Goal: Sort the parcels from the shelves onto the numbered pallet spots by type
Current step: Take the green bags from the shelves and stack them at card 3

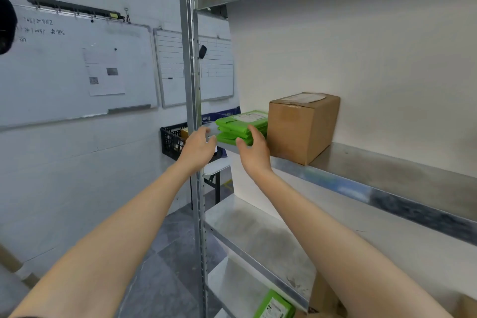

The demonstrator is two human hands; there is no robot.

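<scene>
A stack of green plastic mailer parcels (240,122) lies at the left end of a metal shelf (387,175), next to a brown cardboard box (302,126). My left hand (200,148) reaches past the shelf's upright post toward the stack's left end, fingers loosely spread. My right hand (254,148) is at the stack's front right corner, fingers extended and touching the green parcels, thumb out below. Neither hand grips anything. Another green parcel (275,306) lies on a lower shelf at the bottom.
The steel upright post (191,85) stands between my arms. A lower shelf (258,235) is bare. A black crate (173,141) sits on a small table behind the rack. Two whiteboards (77,70) hang on the left wall. More cardboard (325,299) shows at bottom right.
</scene>
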